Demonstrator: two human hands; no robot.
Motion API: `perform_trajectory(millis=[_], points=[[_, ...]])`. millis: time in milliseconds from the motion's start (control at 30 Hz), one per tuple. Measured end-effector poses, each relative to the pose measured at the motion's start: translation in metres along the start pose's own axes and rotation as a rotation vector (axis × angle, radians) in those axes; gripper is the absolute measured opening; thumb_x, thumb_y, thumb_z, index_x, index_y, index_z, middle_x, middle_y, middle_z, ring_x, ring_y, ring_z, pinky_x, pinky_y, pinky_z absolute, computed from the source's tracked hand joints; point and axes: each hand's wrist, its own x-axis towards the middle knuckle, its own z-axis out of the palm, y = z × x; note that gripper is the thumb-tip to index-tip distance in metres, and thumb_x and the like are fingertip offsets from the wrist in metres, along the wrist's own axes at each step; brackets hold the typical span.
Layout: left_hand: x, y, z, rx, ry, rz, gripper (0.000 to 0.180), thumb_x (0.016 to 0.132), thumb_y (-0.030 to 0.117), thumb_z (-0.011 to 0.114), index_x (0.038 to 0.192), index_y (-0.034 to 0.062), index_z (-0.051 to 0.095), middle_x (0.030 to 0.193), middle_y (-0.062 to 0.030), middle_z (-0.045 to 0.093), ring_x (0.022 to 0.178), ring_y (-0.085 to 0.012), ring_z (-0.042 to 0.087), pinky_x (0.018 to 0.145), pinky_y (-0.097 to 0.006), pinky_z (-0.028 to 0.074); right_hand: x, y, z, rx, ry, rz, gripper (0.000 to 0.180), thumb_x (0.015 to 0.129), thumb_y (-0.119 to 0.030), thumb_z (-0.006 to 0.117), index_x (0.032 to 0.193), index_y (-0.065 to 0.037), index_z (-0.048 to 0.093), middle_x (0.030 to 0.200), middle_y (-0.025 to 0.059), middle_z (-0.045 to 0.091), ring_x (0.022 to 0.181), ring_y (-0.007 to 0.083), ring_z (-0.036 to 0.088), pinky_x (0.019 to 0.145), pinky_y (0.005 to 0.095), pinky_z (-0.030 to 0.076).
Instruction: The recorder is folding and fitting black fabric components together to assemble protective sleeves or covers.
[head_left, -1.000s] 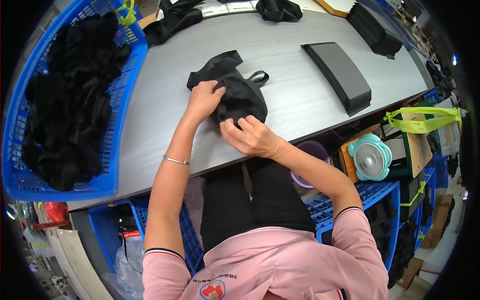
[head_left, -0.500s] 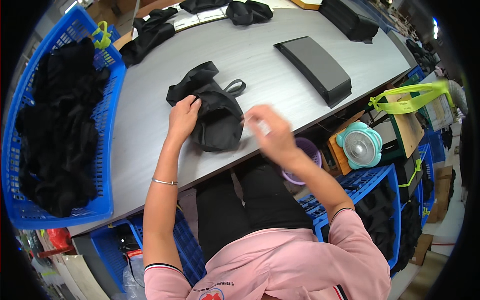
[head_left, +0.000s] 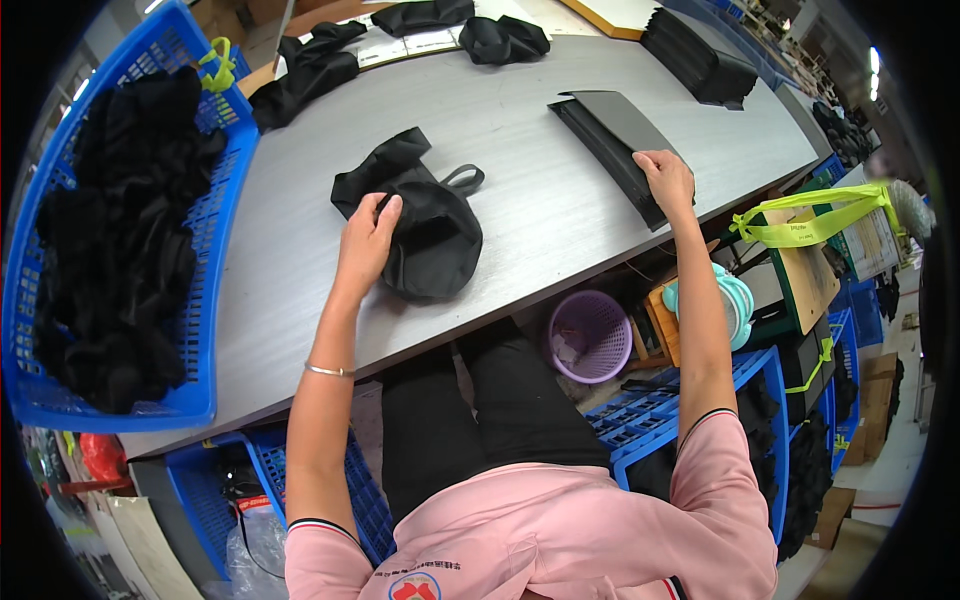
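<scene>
Big blue crate on the left end of the desk: heaped with black fabric, yellow-green strap tied at its far corner. Purple basket below the near desk edge: pale scraps inside. Blue crate lower right: dark pieces in it, too shadowed to sort out. Black fabric pouch lies on the desk, left of middle. Left hand is on its near-left side, thumb and fingers pinching the fabric; pouch body extends to the right of that hand, its loop sticking out the far right side. Right hand is well apart from the pouch, fingers bent and touching the near end of a grey-topped black stack; can't tell if it has a grip. Second black stack sits at the far right.
</scene>
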Motion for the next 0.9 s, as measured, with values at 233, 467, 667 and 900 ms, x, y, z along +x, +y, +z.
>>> perform_trajectory(millis=[233, 467, 667, 900], points=[[-0.118, 0.063, 0.026, -0.399, 0.179, 0.283, 0.03, 0.097, 0.019, 0.062, 0.119, -0.0003, 0.062, 0.122, -0.0154, 0.065, 0.118, -0.0257, 0.06, 0.104, -0.035, 0.043, -0.131, -0.069, -0.021, -0.527, 0.329, -0.57, 0.044, 0.08, -0.007, 0.059, 0.123, 0.0, 0.059, 0.085, 0.006, 0.057, 0.081, 0.0202, 0.059, 0.065, 0.0304, 0.048], [-0.189, 0.037, 0.126, -1.298, -0.636, -0.431, 0.071, 0.096, 0.058, 0.054, 0.143, 0.0054, 0.043, 0.14, -0.0096, 0.051, 0.13, -0.02, 0.048, 0.109, -0.041, 0.039, -0.277, -0.116, -0.046, 0.13, -0.082, -0.469, 0.047, 0.083, 0.003, 0.059, 0.13, -0.005, 0.059, 0.095, 0.0112, 0.062, 0.079, 0.0298, 0.065, 0.065, 0.0367, 0.053], [-0.199, 0.023, 0.14, -1.518, -0.926, -0.468, 0.097, 0.079, 0.072, 0.065, 0.148, 0.0095, 0.038, 0.141, -0.0073, 0.05, 0.132, -0.0207, 0.046, 0.11, -0.042, 0.04, -0.322, -0.135, -0.068, 0.728, -0.242, -0.237, 0.029, 0.095, 0.002, 0.056, 0.124, 0.001, 0.061, 0.096, 0.0139, 0.063, 0.082, 0.0267, 0.066, 0.071, 0.0295, 0.051], [-0.184, 0.058, 0.105, -1.561, -0.635, -0.502, 0.069, 0.089, 0.045, 0.07, 0.137, 0.0013, 0.048, 0.125, -0.0186, 0.062, 0.114, -0.0324, 0.063, 0.099, -0.046, 0.052, -0.335, -0.123, -0.068, 0.822, -0.268, 0.021, 0.035, 0.091, -0.003, 0.064, 0.125, 0.0, 0.058, 0.111, 0.0143, 0.062, 0.091, 0.0238, 0.065, 0.079, 0.0314, 0.051]])
